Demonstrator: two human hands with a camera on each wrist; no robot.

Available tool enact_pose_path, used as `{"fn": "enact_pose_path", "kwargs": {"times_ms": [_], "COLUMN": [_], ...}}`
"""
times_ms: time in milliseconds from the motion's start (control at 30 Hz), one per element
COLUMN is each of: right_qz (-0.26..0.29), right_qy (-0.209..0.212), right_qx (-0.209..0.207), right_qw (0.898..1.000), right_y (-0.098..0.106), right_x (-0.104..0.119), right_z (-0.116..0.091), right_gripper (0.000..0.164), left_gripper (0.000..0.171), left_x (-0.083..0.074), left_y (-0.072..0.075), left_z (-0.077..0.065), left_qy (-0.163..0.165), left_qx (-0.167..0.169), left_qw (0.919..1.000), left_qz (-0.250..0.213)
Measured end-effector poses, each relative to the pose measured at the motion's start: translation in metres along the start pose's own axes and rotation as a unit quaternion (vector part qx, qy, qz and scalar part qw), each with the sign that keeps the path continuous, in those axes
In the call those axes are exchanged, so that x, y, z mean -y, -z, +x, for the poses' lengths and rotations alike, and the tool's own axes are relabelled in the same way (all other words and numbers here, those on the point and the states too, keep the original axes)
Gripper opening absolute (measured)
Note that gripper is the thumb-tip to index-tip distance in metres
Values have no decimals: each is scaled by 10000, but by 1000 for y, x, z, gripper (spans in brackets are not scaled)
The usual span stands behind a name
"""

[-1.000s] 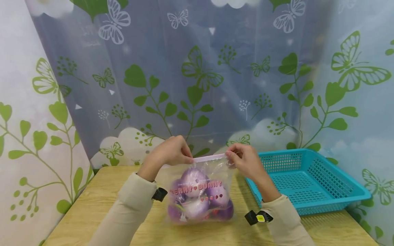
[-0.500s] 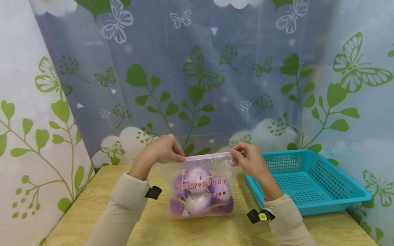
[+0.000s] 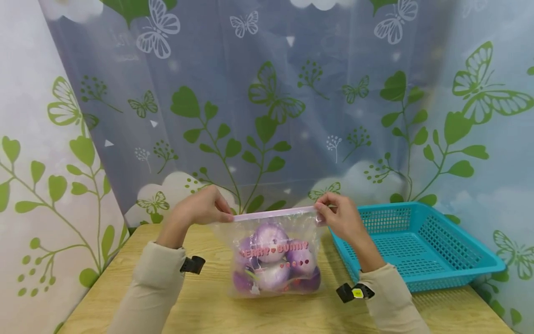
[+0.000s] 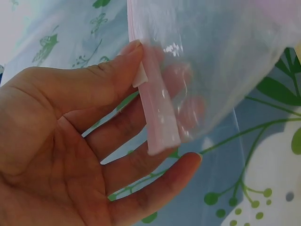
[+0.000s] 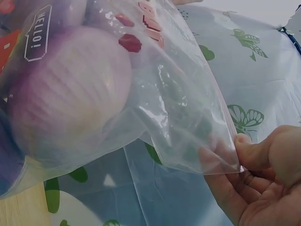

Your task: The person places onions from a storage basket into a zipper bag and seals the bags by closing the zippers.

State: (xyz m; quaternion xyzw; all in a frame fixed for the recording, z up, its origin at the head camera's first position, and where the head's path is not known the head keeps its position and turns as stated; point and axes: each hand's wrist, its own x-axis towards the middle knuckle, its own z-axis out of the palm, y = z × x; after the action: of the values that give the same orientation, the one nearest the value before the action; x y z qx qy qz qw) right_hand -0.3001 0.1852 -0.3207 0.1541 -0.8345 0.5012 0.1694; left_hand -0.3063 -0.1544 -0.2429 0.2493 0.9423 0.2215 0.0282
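Observation:
A clear zip bag (image 3: 298, 223) printed with pink lettering stands upright on the table. Several purple-skinned onions (image 5: 75, 84) fill its lower part. My left hand (image 3: 200, 206) pinches the left end of the pink zip strip (image 3: 271, 214) between thumb and index finger. In the left wrist view a small pale tab (image 4: 141, 76) sits under the thumb, and the other fingers spread behind the bag. At the right end, my right hand (image 3: 342, 218) pinches the bag's top corner. The strip is stretched nearly straight between both hands, and looks closed along its length.
To the right a turquoise plastic basket (image 3: 454, 274) with perforated walls stands on the wooden table (image 3: 217, 306), close to my right forearm. A curtain (image 3: 317, 106) printed with butterflies and leaves hangs behind the table.
My left hand has slid leftward along the zip strip, from near its middle to the left end. My right hand shifted slightly right and still holds the right corner.

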Motion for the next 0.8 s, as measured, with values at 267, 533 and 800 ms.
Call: {"fn": "enact_pose_path", "kwargs": {"times_ms": [267,533,800], "right_qz": [-25,39,-24], "right_qy": [-106,-114,-245], "right_qx": [-56,42,-12], "right_qw": [9999,9999,9997], "right_y": [4,4,1], "right_x": [-5,-4,-4], "right_z": [0,-1,-1], "right_gripper": [15,14,14], "left_gripper": [14,16,15], "left_x": [12,18,22], "left_y": [4,4,-1], "left_z": [-5,-13,-14], "left_qy": [151,308,278], "left_qx": [11,63,-33], "left_qw": [9999,9992,9988], "left_qz": [-10,-241,-396]}}
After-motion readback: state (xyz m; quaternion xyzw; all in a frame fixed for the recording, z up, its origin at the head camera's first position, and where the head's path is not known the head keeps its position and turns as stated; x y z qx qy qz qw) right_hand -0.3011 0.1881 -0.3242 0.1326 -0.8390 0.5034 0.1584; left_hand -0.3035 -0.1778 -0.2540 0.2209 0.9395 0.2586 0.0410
